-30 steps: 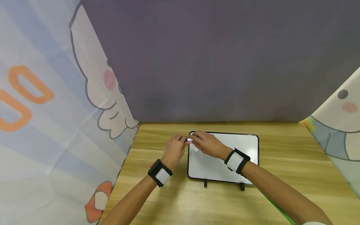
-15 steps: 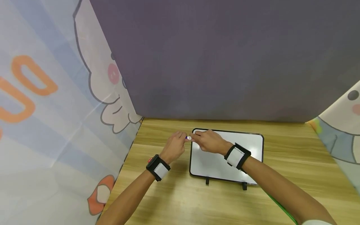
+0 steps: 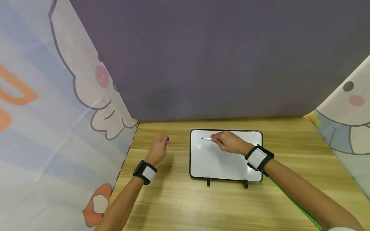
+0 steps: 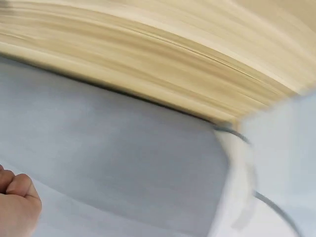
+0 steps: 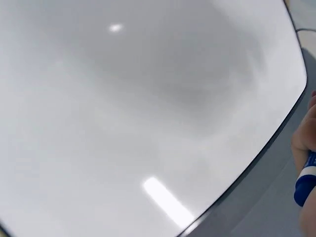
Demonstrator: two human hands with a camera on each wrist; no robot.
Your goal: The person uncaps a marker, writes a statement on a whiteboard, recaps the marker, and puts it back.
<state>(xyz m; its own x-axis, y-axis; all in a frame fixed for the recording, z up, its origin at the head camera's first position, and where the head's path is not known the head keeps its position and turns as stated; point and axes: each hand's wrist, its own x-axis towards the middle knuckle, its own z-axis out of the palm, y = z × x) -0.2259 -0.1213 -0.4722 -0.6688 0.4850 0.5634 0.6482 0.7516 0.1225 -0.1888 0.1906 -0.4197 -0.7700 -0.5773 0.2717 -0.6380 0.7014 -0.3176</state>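
My right hand [image 3: 231, 143] pinches a white marker [image 3: 207, 139] over the upper part of the whiteboard [image 3: 203, 162], its dark tip bare and pointing left. In the right wrist view the marker's blue rear end [image 5: 304, 188] shows between the fingers at the right edge. Left of the board, my left hand [image 3: 157, 150] is raised above the table and holds a small blue-purple marker cap [image 3: 168, 139], mostly hidden by the fingers. The left wrist view catches only the curled left hand [image 4: 19, 210] at its lower left corner; the cap is out of sight there.
The whiteboard has a thin black frame and two black feet [image 3: 246, 184] along its near edge. Wood-grain table [image 3: 185, 205] surrounds it. A grey panel [image 3: 214, 64] rises behind, with printed cartoon sheets [image 3: 63, 134] at the sides. A green cord [image 3: 295, 202] runs along my right forearm.
The cap has come off the marker. My left hand has moved left with the cap, and my right hand has moved right over the board with the uncapped marker.
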